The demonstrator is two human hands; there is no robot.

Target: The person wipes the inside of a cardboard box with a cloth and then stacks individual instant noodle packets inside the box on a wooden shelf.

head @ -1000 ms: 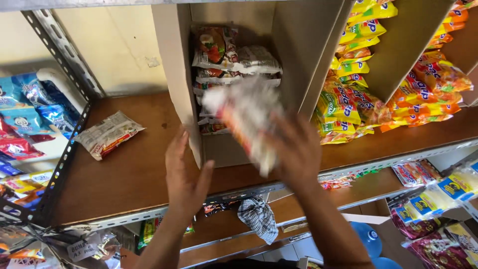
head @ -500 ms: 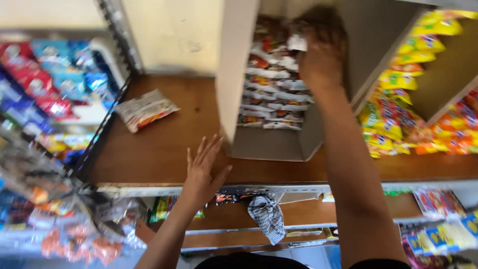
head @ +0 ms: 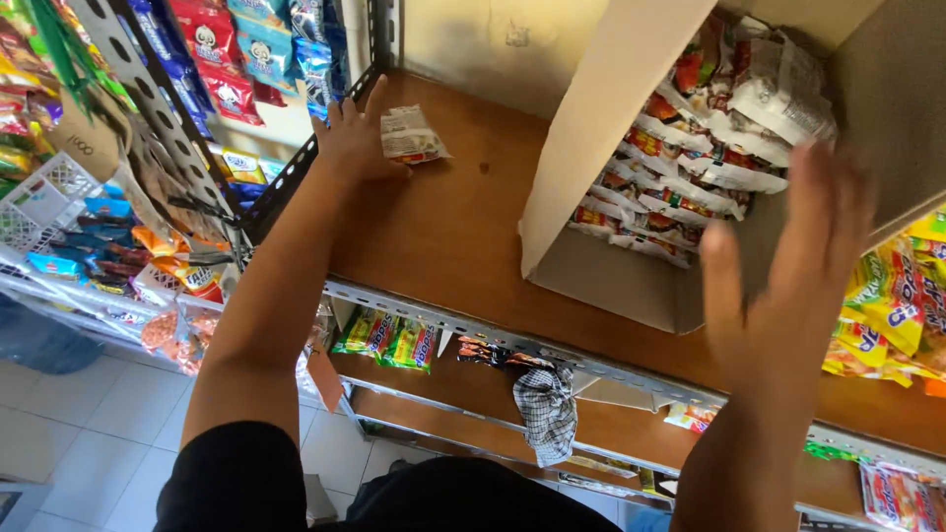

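My left hand (head: 353, 141) reaches across the brown wooden shelf (head: 443, 227) and touches a single snack packet (head: 411, 135) lying flat near the shelf's back left corner. My right hand (head: 788, 286) hovers with spread fingers and nothing in it, in front of an open cardboard box (head: 611, 148). The box stands on the shelf and holds a stack of several red-and-white snack packets (head: 709, 148).
Yellow snack packets (head: 887, 315) fill the shelf space to the right of the box. Hanging snack bags (head: 236, 49) and a wire rack with packets (head: 99, 227) stand at the left. Lower shelves hold more packets and a checked cloth (head: 545, 414). White floor tiles lie below.
My right hand has come down out of the box, where it left a packet. My left hand has moved from the shelf's front edge up to the lone packet at the back left.
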